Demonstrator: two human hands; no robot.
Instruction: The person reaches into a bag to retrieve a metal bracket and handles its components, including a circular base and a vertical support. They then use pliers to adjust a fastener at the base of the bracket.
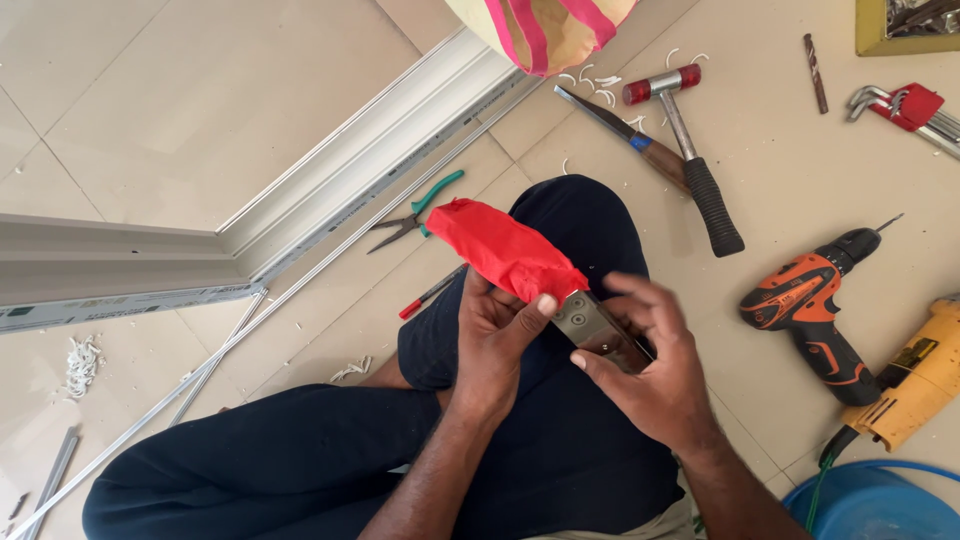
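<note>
Over the lap, the left hand (492,335) pinches a red plastic wrapper (505,250) around one end of a dark metal block (600,333); the right hand (650,375) pinches the bare end (fingers curled). A hammer (690,155) lies on the floor (150,100).

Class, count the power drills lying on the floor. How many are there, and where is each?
2: an orange-and-black drill right of the person's knee, and a yellow drill beside it at the right edge, partly cut off.

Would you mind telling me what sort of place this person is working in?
Probably a room under fit-out or repair: a white frame profile lies on the tiled floor, with a cordless drill and a hammer beside the seated person.
</note>
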